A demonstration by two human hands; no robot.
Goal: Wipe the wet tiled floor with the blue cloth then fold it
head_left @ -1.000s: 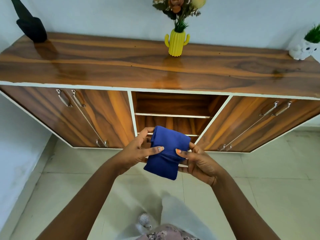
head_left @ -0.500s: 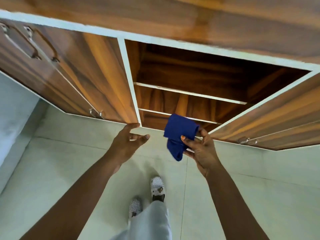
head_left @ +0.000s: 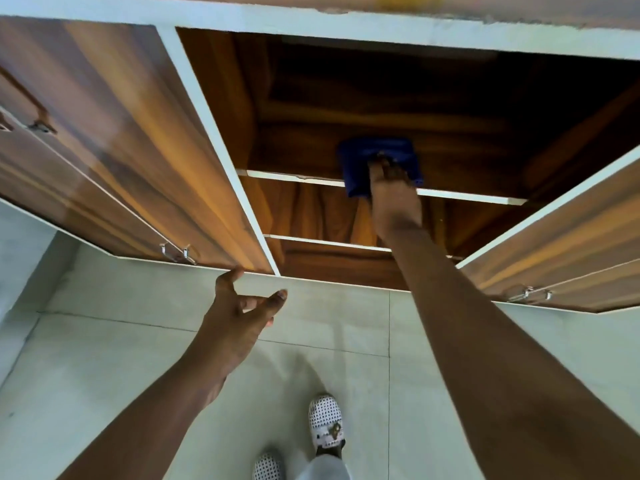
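While the right hand [head_left: 393, 188] reaches deep into the open middle bay of the wooden cabinet [head_left: 221, 140], it rests on top of the folded dark blue cloth [head_left: 377, 161], which lies on the upper shelf [head_left: 294, 176] with its near edge hanging slightly over the white shelf lip. The fingers are partly hidden against the fabric and blurred, so whether they pinch the cloth or merely press it flat cannot be told. The left hand [head_left: 242, 306] hangs free over the pale tiled floor [head_left: 104, 358] just below the cabinet's bottom edge, fingers loosely curled and spread, holding nothing.

Judging by the tidy square of the cloth, wiping and folding look finished, and the step in hand seems to be stowing it. To do this well, the person should push the cloth a little further back so no edge overhangs the lip, keep the palm flat so the layers stay stacked, and let go by lifting straight up rather than dragging backward, which could pull the fold open. A damp cloth may cling to the fingers, so the release should be slow.
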